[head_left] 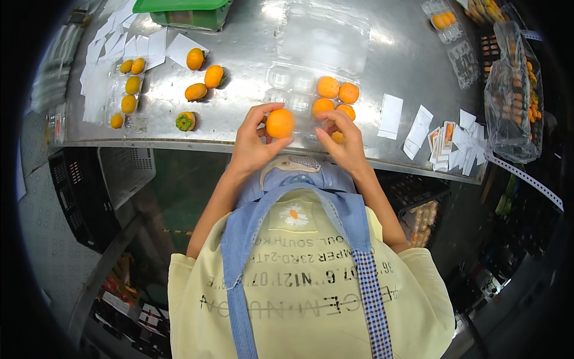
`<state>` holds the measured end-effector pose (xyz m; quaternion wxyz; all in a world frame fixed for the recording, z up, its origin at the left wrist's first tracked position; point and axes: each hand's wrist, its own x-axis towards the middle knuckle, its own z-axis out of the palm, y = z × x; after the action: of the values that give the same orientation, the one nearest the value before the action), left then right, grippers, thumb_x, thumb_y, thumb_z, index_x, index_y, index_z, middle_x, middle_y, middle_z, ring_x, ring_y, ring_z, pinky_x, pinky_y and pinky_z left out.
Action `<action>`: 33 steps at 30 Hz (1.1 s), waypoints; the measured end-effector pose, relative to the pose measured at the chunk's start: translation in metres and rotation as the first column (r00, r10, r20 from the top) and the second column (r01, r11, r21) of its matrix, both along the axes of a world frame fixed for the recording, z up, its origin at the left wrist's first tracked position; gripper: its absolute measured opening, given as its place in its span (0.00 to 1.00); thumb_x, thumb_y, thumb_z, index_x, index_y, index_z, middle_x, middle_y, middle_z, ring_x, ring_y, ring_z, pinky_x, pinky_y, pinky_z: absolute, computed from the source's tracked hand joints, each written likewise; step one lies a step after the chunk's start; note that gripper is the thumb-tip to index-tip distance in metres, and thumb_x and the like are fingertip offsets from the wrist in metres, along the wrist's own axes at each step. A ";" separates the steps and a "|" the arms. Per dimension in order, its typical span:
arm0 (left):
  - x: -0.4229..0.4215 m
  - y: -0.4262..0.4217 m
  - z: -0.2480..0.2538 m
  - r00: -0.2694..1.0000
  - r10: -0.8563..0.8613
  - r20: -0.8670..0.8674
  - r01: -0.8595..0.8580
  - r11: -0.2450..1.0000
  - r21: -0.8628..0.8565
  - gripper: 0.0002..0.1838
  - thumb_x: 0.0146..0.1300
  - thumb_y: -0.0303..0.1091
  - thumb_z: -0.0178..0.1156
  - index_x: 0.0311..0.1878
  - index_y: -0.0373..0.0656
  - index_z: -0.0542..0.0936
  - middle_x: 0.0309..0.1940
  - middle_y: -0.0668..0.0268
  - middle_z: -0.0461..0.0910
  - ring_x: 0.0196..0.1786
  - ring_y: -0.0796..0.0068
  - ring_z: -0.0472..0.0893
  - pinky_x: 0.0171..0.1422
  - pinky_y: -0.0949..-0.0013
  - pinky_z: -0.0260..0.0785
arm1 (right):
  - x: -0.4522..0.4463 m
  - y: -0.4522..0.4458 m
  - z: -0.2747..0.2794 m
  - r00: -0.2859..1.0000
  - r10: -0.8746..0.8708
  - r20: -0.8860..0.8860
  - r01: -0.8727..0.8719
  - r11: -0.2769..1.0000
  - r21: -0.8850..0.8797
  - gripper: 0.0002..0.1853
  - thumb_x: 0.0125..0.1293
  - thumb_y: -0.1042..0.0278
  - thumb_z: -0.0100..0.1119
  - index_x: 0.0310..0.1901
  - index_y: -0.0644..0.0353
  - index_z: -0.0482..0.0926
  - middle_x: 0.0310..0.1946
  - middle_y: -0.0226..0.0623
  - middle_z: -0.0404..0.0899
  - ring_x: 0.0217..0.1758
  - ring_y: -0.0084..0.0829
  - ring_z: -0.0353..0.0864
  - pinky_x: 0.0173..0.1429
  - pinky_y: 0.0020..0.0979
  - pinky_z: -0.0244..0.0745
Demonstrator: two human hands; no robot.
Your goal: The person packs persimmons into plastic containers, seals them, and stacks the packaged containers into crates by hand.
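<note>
My left hand (pixel 257 136) holds a round orange fruit (pixel 280 123) between thumb and fingers, above the near part of a clear plastic tray (pixel 287 78). Several orange fruits (pixel 328 87) sit in the tray's right side. My right hand (pixel 345 141) is curved beside the nearest of them, thumb and fingers apart; a fruit (pixel 338 137) shows low between them, and the hand does not appear to grip it. Left of my left hand, several loose fruits (pixel 214 76) lie on the metal table (pixel 239 60), one with its green calyx (pixel 183 121) up.
White cards (pixel 156 48) and a tray of small fruits (pixel 132 85) lie at the left. A green-lidded box (pixel 179 12) stands at the back. More cards (pixel 390 115), a small filled tray (pixel 443 20) and a plastic-wrapped crate (pixel 514 96) are at the right.
</note>
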<state>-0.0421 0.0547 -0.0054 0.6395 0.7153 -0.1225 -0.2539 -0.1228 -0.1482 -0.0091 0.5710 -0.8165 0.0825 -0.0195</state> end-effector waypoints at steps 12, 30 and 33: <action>-0.009 -0.010 0.013 0.934 -0.068 0.350 0.027 0.992 0.122 0.28 0.47 0.26 0.72 0.54 0.42 0.74 0.48 0.60 0.73 0.42 0.71 0.76 0.40 0.74 0.70 | 0.018 0.022 0.009 0.980 0.153 -0.127 -0.130 0.975 0.180 0.28 0.57 0.60 0.69 0.57 0.61 0.71 0.44 0.36 0.77 0.38 0.25 0.75 0.40 0.26 0.72; -0.009 -0.011 0.010 0.960 -0.085 0.267 0.058 0.992 0.108 0.31 0.46 0.31 0.74 0.57 0.44 0.76 0.53 0.62 0.74 0.48 0.69 0.76 0.40 0.72 0.69 | 0.015 0.022 -0.008 0.955 0.172 -0.241 0.017 0.780 0.625 0.21 0.73 0.58 0.50 0.58 0.66 0.68 0.45 0.39 0.75 0.41 0.26 0.79 0.44 0.27 0.77; -0.008 -0.011 0.010 0.947 -0.120 0.297 0.077 0.985 0.154 0.32 0.46 0.31 0.73 0.58 0.43 0.75 0.55 0.63 0.74 0.46 0.74 0.76 0.40 0.76 0.69 | 0.015 0.025 -0.005 0.939 0.166 -0.301 0.105 0.696 0.710 0.22 0.74 0.56 0.48 0.59 0.66 0.67 0.45 0.39 0.75 0.41 0.26 0.79 0.44 0.27 0.78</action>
<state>-0.0499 0.0440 0.0046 0.5475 0.7820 -0.2374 -0.1799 -0.1080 -0.1231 -0.0137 0.8204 -0.5208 0.1677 0.1661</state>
